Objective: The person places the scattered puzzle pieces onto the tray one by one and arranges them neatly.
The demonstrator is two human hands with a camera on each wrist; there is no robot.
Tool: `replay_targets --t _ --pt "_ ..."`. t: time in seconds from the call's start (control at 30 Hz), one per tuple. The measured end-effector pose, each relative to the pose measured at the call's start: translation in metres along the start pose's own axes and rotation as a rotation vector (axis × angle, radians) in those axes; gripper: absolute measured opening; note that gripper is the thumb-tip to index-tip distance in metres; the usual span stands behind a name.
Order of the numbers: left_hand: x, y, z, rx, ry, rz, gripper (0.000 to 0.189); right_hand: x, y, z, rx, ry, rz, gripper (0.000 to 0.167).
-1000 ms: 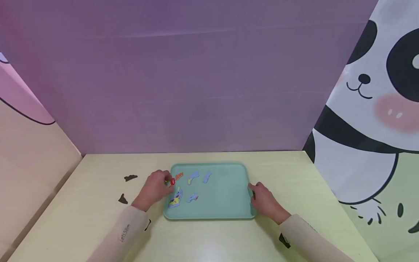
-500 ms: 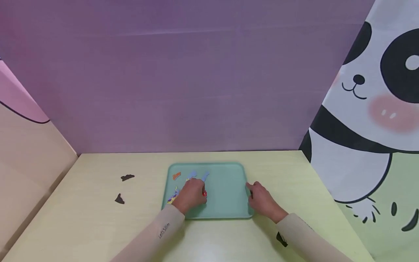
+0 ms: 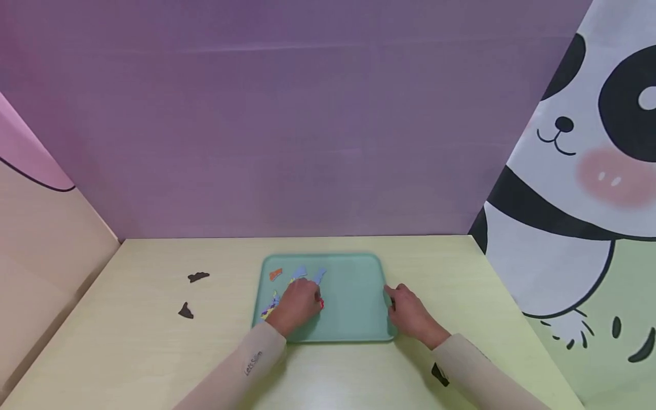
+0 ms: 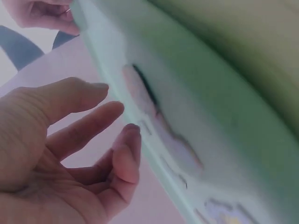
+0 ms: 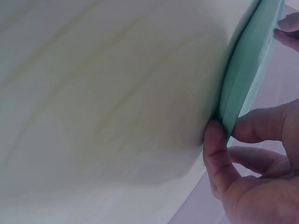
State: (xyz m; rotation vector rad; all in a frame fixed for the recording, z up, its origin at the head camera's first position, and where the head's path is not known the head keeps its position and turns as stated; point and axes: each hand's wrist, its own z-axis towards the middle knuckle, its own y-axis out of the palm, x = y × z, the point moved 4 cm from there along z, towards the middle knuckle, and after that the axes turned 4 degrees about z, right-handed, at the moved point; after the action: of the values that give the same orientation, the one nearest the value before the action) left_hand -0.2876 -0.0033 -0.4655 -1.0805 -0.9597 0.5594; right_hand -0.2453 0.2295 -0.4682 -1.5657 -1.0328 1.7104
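A light green tray [image 3: 353, 322] lies on the table with several flat, irregularly cut puzzle pieces at its left side. My left hand [image 3: 296, 306] is low over the tray's middle, and a red-ended piece [image 3: 322, 304] shows just beyond its fingertips. In the left wrist view, thumb and forefinger stand apart with nothing between them. A long piece [image 4: 163, 121] lies on the tray beside that hand. My right hand [image 3: 411, 316] pinches the tray's right rim between thumb and fingers, as the right wrist view shows.
Two dark pieces, a wavy one [image 3: 198, 277] and a triangular one [image 3: 186, 311], lie on the table left of the tray. An orange piece [image 3: 275, 274] sits in the tray's far left corner. A purple backdrop [image 3: 307, 131] rises behind the table [image 3: 154, 353].
My left hand has carried the red-ended piece from the tray's left edge to its middle, then its fingers have parted from it. The right hand has stayed at the rim.
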Motion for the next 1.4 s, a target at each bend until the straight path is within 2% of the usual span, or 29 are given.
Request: replay_targets --t 0.07,0.23,0.43,0.57,0.73,0.87,0.97,1.07,1.4 --pt "-0.005 -0.008 -0.004 0.011 -0.026 -0.035 0.001 0.0 0.0 0.0 -0.002 -0.002 -0.006 0.045" --pt "-0.032 -0.038 -0.019 0.055 -0.1 -0.062 0.014 0.0 -0.003 0.0 -0.009 -0.001 0.002 0.044" --pt "-0.086 -0.067 -0.045 0.051 -0.242 -0.018 0.02 0.002 -0.005 -0.001 -0.007 0.001 0.0 0.045" --pt "-0.125 -0.082 -0.07 0.038 -0.284 0.034 0.024 0.003 -0.005 -0.001 -0.008 -0.002 0.017 0.045" --pt "-0.171 -0.093 -0.104 -0.013 -0.39 0.062 0.033 0.003 -0.004 -0.001 -0.004 -0.013 0.027 0.045" --pt "-0.197 -0.097 -0.123 -0.081 -0.474 0.069 0.039 0.004 -0.004 0.0 0.001 -0.017 0.011 0.044" --pt "-0.207 -0.097 -0.129 -0.109 -0.501 0.059 0.041 0.004 -0.004 0.0 0.003 -0.015 0.007 0.044" --pt "-0.211 -0.095 -0.128 -0.124 -0.5 0.042 0.042 0.005 -0.004 -0.001 0.001 -0.01 0.013 0.044" --pt "-0.204 -0.087 -0.114 -0.179 -0.515 -0.026 0.029 0.004 -0.002 -0.003 -0.008 0.0 0.029 0.045"
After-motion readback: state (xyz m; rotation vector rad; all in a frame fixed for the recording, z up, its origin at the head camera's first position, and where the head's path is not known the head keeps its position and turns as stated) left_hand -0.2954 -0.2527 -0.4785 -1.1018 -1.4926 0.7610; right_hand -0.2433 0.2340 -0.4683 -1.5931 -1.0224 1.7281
